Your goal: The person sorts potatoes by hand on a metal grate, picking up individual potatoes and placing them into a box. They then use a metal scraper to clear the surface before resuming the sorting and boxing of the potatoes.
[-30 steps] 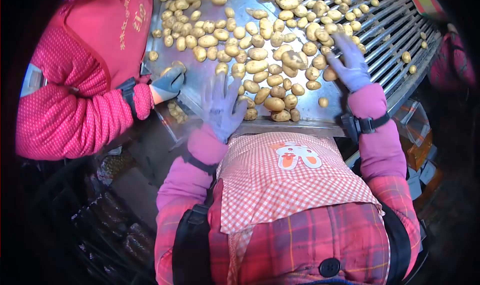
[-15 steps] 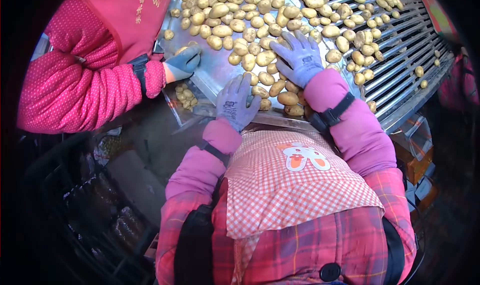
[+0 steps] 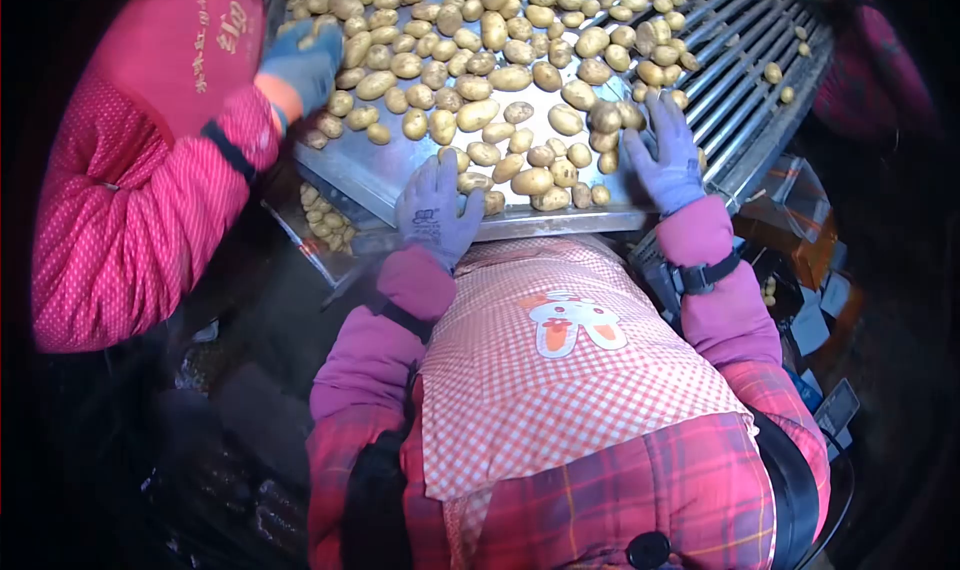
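Note:
Many yellow-brown potatoes (image 3: 532, 181) lie loose on a shiny metal table (image 3: 400, 165). My left hand (image 3: 438, 215), in a purple-grey glove, is at the table's near edge with its fingers stretched forward. Its fingertips come right up to the nearest potatoes on the left of the pile. Gloved the same way, my right hand (image 3: 668, 165) lies at the right side of the near potatoes, thumb and fingers apart. Its fingertips are beside a few potatoes where the table meets a slatted metal rack (image 3: 735, 85). Neither hand is closed around a potato.
At the left, a co-worker's blue-gloved hand (image 3: 305, 68) is among the potatoes. More potatoes (image 3: 325, 218) sit in a container below the table's left corner. A raised metal lip (image 3: 570, 222) runs along the near edge. Boxes (image 3: 815, 240) stand below at the right.
My right hand has moved right, off the middle of the near potatoes to their right side. The co-worker's hand has moved from the table's left edge farther in among the potatoes. The view has shifted.

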Motion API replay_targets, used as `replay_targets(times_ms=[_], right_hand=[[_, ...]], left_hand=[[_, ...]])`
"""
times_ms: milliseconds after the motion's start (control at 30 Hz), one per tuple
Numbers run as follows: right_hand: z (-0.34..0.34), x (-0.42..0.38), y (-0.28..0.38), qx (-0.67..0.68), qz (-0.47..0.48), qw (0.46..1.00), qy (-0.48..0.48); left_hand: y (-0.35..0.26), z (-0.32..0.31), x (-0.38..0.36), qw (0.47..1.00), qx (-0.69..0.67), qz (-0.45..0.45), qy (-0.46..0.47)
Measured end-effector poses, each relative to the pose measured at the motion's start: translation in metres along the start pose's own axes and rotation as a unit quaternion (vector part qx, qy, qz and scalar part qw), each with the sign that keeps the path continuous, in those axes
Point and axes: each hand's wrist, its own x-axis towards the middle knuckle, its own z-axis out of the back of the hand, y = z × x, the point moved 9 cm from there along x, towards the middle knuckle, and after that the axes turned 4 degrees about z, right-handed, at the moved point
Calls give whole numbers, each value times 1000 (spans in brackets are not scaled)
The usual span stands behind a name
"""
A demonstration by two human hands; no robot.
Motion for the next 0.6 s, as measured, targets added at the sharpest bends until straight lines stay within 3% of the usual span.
replay_targets(times_ms=[33, 67, 100, 167, 200, 267, 300, 367, 400, 467, 567, 600], right_hand=[[-2, -4, -14, -24, -29, 999, 4], [-15, -4, -19, 57, -43, 996, 60], [-25, -9, -10, 24, -18, 994, 108], [-32, -14, 17, -107, 111, 985, 72], [-33, -16, 18, -106, 109, 986, 74], [-28, -19, 1, -38, -7, 997, 68], [-26, -18, -14, 41, -5, 999, 22], [-41, -20, -66, 66, -194, 978, 45], [-43, -16, -66, 63, -193, 978, 48], [-47, 6, -46, -4, -84, 994, 73], [-67, 27, -41, -149, -97, 982, 65], [-69, 35, -46, -138, -135, 979, 68]], left_hand=[[0, -2, -2, 1000, -4, -4, 5], [0, 0, -3, 1000, 7, -9, -9], [0, 2, -2, 999, 19, -13, -24], [1, 3, -3, 1000, 10, -15, -22], [0, 4, -4, 1000, 3, -17, -21], [1, 4, -2, 1000, -4, -18, -7], [1, 3, -1, 1000, -10, -17, 1], [1, 4, -1, 1000, -14, -18, -5], [1, 6, -2, 1000, -13, -19, -13], [-1, 11, 0, 999, -24, -18, -11], [1, 14, -1, 999, -13, -31, -38], [2, 13, 0, 999, -27, -29, -28]])
